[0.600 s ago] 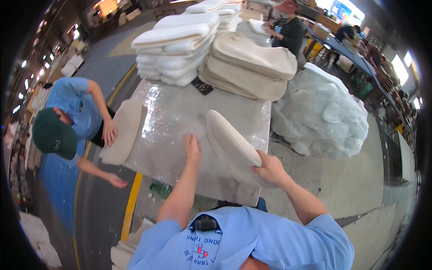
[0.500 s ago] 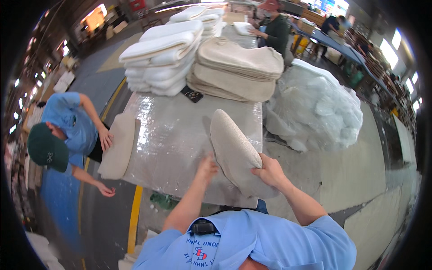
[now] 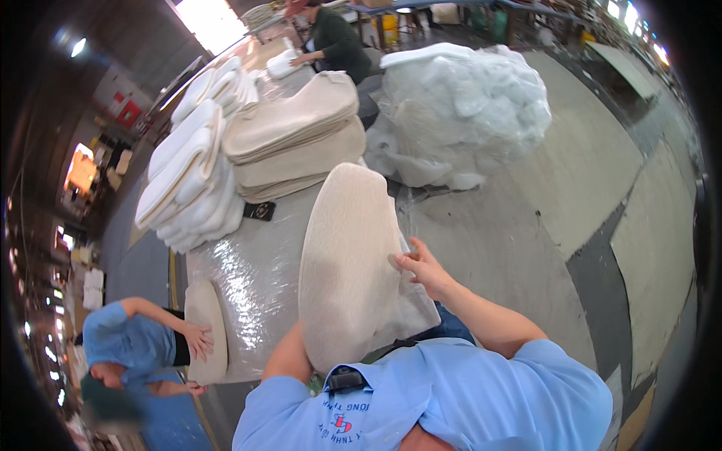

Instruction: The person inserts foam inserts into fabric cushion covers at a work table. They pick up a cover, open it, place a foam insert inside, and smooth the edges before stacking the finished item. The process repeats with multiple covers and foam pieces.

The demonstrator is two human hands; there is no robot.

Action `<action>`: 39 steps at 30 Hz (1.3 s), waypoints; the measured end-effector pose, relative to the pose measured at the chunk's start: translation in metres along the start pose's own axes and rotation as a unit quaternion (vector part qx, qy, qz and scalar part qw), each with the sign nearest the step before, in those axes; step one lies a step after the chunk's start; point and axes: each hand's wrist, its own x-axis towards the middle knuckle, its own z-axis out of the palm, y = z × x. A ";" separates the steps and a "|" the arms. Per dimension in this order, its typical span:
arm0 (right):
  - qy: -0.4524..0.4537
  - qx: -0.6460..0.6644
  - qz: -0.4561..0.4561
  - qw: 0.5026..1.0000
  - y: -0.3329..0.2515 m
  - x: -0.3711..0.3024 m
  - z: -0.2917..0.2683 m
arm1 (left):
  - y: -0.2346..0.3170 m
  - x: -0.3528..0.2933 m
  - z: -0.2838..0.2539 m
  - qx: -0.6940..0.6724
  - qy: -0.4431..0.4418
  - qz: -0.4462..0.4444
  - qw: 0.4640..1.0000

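Note:
A long beige fabric piece (image 3: 348, 255), like a cushion cover with a rounded far end, rises over the near side of the table in front of me. My left forearm (image 3: 289, 353) passes behind its lower left side, and the fabric hides that hand. By the piece's right edge is my right hand (image 3: 425, 269), fingers apart, the tips close to or touching the fabric. A neat stack of similar beige pieces (image 3: 297, 150) lies farther back, beside a pile of folded white padding (image 3: 184, 188).
The table (image 3: 256, 301) has a shiny plastic covering. A dark phone-like object (image 3: 259, 211) lies by the stacks. At left, a co-worker's hand (image 3: 198, 342) rests on another beige piece. A large clear bag of white stuffing (image 3: 466, 113) stands beyond right; another person (image 3: 338, 45) works behind.
My view has swung to the right. The beige piece has turned its broad face toward me, my left hand has gone behind it, and my right hand has loosened from its edge.

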 end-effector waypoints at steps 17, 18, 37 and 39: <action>0.182 0.207 0.122 0.953 0.135 -0.004 -0.009 | -0.050 0.041 0.051 0.534 0.104 0.096 0.834; 0.179 0.206 0.107 0.956 0.139 -0.002 -0.006 | -0.052 0.040 0.054 0.533 0.148 0.109 0.826; 0.232 0.308 0.230 0.893 0.094 0.063 -0.051 | -0.015 0.102 0.069 0.499 0.214 0.081 0.836; 0.242 0.342 0.249 0.873 0.100 0.076 -0.062 | -0.014 0.109 0.074 0.441 0.194 0.057 0.875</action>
